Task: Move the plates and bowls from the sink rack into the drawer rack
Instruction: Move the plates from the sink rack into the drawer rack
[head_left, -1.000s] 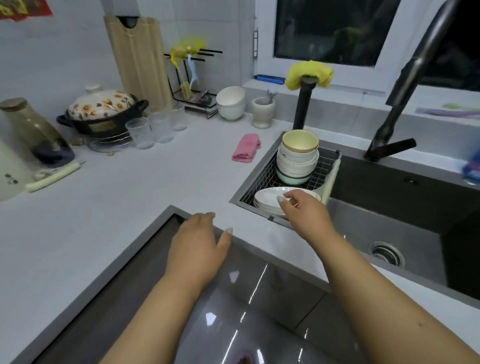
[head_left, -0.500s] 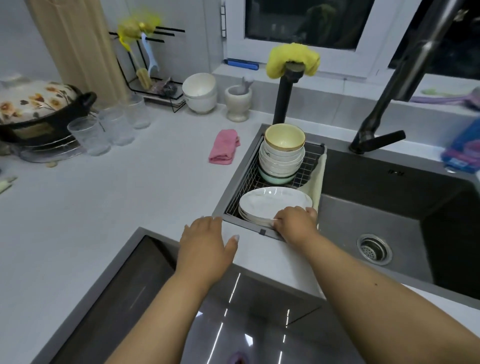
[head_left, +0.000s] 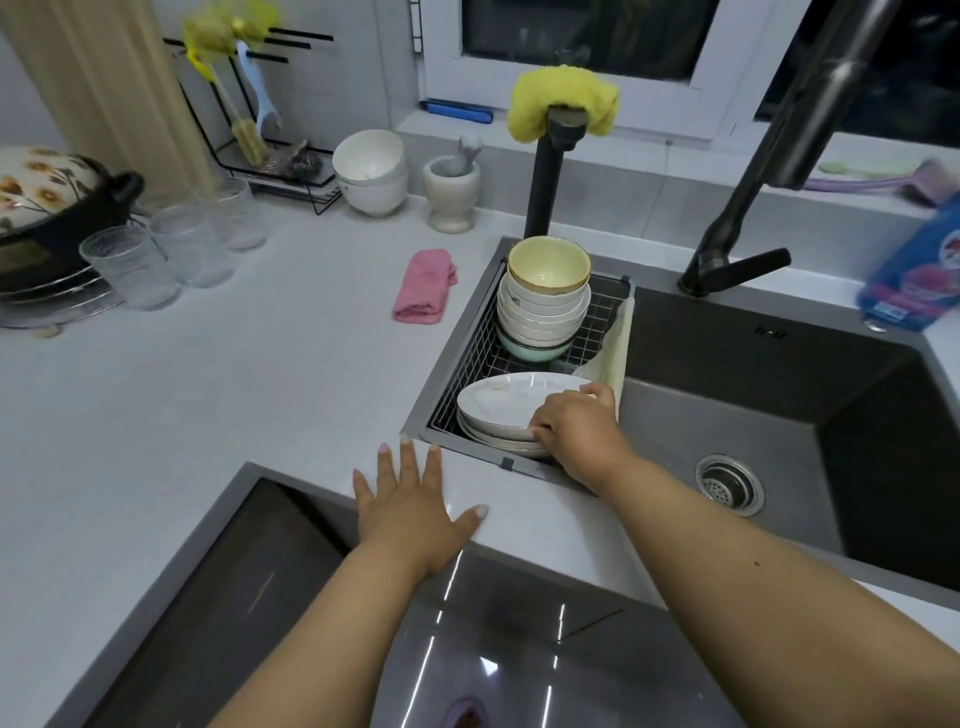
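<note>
A wire sink rack (head_left: 480, 345) sits in the left end of the dark sink. In its near part lies a stack of white plates (head_left: 501, 408). My right hand (head_left: 574, 428) grips the near right rim of the top plates, fingers curled round the edge. Behind them stands a stack of bowls (head_left: 543, 301), a pale yellow one on top and a green one at the bottom. My left hand (head_left: 410, 512) rests flat with spread fingers on the white counter edge, apart from the plates. The drawer rack is out of view.
A dark faucet (head_left: 748, 218) rises right of the rack, a sink drain (head_left: 727, 483) below it. A pink cloth (head_left: 423, 286), glasses (head_left: 171, 254), white bowls (head_left: 371, 171) and a mortar (head_left: 449, 195) stand on the counter. A glossy dark cabinet front (head_left: 467, 649) lies below my arms.
My right hand came down from above the top plate to the plates' near rim and closed on it. My left hand slid forward onto the counter edge and spread flat.
</note>
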